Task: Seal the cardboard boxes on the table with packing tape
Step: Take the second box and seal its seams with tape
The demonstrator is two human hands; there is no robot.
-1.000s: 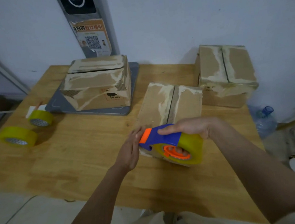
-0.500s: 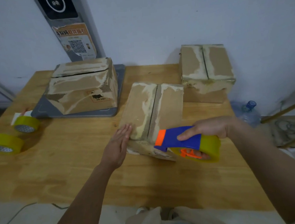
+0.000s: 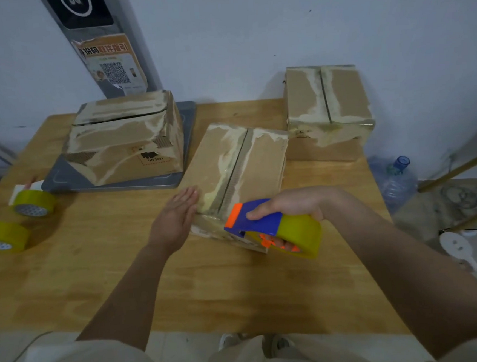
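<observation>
Table [image 3: 102,277] unchanged; left hand [image 3: 174,217] stays against box [image 3: 242,174].

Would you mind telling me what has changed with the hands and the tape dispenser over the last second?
The left hand let go of the tape dispenser's orange tip and now lies flat against the near left edge of the middle box. The right hand carried the dispenser rightward, away from the left hand, and still grips it. The other boxes and both spare tape rolls stayed put.
</observation>
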